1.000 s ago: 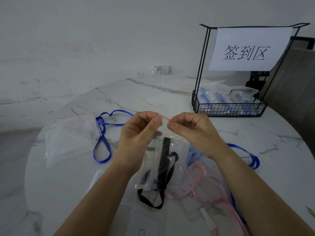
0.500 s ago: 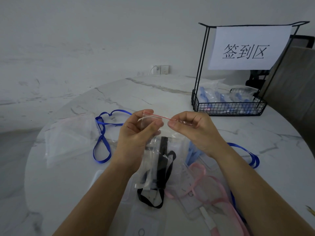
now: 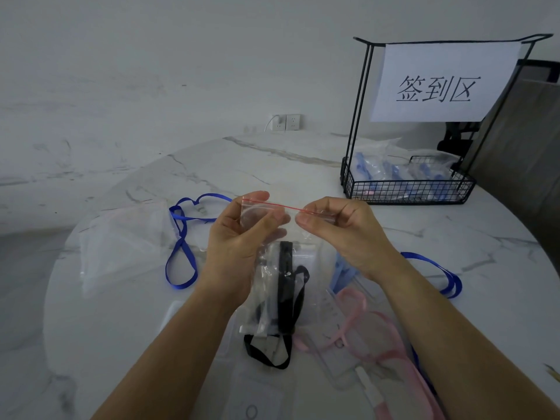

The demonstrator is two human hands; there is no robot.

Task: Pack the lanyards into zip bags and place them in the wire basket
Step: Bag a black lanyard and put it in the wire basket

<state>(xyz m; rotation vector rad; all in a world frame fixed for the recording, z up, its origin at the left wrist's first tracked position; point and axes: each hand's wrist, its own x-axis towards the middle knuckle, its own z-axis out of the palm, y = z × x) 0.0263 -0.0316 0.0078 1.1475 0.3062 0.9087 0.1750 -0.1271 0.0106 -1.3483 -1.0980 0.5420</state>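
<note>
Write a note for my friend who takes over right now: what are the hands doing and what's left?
Left hand: pinches the left end of the red top strip of the zip bag.
Right hand: pinches the strip further right.
Black lanyard is inside the bag; fully sealed or not, cannot tell.
Done: packed bags lie in the wire basket.
Left: finish sealing, basket this bag, then pack the left blue lanyard, right blue lanyard and pink lanyard. Spare bags lie far left.

The left hand (image 3: 242,241) has slid left along the clear plastic zip bag's red seal strip (image 3: 289,207). It now sits farther from the right hand (image 3: 345,234)
</note>
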